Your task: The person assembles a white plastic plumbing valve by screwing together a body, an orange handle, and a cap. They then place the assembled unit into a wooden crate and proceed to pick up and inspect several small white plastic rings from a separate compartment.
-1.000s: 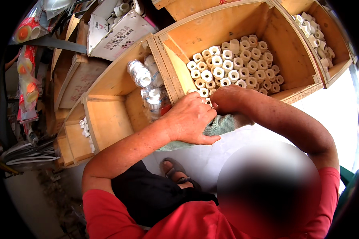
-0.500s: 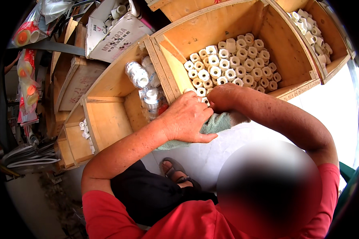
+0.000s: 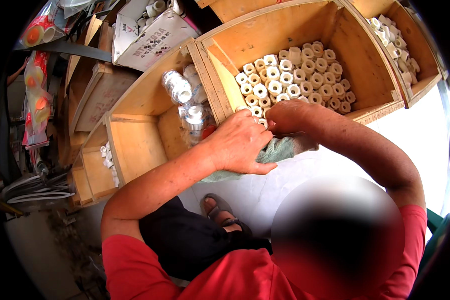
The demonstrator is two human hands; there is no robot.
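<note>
White hexagonal pipe fittings (image 3: pixel 305 75) stand packed in rows in a wooden bin (image 3: pixel 285 27). At its near left corner, my left hand (image 3: pixel 240 142) lies over the front edge. Its thumb stretches away from the fingers, whose bent tips touch a fitting at the corner. Beside it, my right hand (image 3: pixel 287 117) reaches over the edge with its fingers closed, at a white fitting (image 3: pixel 262 122) in the front row. Its fingertips are partly hidden. A grey-green cloth (image 3: pixel 280 149) hangs over the front edge beneath both hands.
The compartment to the left holds bagged fittings (image 3: pixel 177 87). White elbow-like fittings (image 3: pixel 395 45) fill a bin at the far right. A white carton (image 3: pixel 152 42) stands at the back left. My sandalled foot (image 3: pixel 217 210) rests on the pale floor below.
The whole view has shifted slightly, so the bins sit a little further right. Both hands stay at the same corner, with the right fingers slightly shifted around the front fittings.
</note>
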